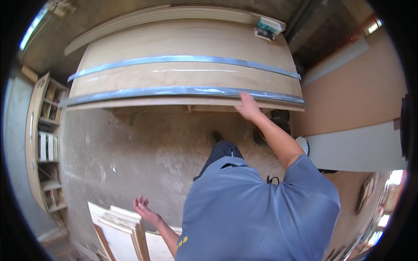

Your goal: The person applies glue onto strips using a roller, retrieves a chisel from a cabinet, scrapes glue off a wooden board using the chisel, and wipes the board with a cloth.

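A wide wooden board (161,37) lies on the worktable ahead of me. Two long bluish-silver strips, metallic in look, run across it from left to right: a far strip (174,59) and a near strip (152,92) along the front edge. My right hand (248,107) is closed on the near strip toward its right end, fingers over its top and thumb on the near side. Down at the lower left, my left hand (146,210) is held out with its fingers loosely bent and apart, nothing in it. It is beside a stack of pale boards (119,219).
Long pale slats (143,21) lie along the table's far edge, with a teal-and-white box (270,26) at their right end. A shelf unit (48,143) stands at left. Large brown and grey panels (348,91) are at right. Dark objects (278,119) sit below the table's right end.
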Demonstrator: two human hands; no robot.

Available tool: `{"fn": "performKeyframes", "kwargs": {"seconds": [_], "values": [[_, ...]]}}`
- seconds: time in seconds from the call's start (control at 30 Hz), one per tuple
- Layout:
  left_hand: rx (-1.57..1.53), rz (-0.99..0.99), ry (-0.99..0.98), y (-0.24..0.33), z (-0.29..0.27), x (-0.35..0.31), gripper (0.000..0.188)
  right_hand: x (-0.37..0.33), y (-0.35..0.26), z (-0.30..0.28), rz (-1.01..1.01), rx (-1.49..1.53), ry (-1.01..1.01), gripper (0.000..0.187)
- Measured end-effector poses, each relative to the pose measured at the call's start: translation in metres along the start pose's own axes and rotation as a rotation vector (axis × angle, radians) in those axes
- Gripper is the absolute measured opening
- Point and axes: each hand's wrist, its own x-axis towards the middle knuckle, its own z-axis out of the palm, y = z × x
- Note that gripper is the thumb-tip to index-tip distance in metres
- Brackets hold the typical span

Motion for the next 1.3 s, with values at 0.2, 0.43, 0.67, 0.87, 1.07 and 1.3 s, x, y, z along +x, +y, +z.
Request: {"fn": "performKeyframes", "kwargs": {"seconds": [0.2, 0.43, 0.67, 0.87, 1.07, 1.3], "values": [[0.103, 0.150, -0.661, 0.074, 0.277, 0.000, 0.033, 0.169, 0.238, -0.103, 0.354, 0.177, 0.427, 0.066], [0.417, 0.214, -1.090, 0.085, 0.563, -0.036, 0.038, 0.432, 0.407, -0.135, 0.645, 0.386, 0.449, 0.064], [0.246, 0.418, -1.291, 0.037, 0.891, -0.028, 0.071, 0.519, 0.492, -0.121, 0.609, 0.731, 0.396, 0.022], [0.414, 0.514, -1.264, 0.022, 1.061, -0.045, 0.098, 0.424, 0.455, -0.148, 0.498, 0.861, 0.053, 0.017], [0.592, 0.681, -1.299, -0.009, 1.095, -0.108, 0.115, 0.352, 0.424, -0.126, 0.619, 1.201, -0.135, 0.024], [0.632, 0.666, -1.215, -0.014, 1.099, -0.124, 0.107, 0.334, 0.412, -0.174, 0.621, 1.275, -0.049, 0.026]]}}
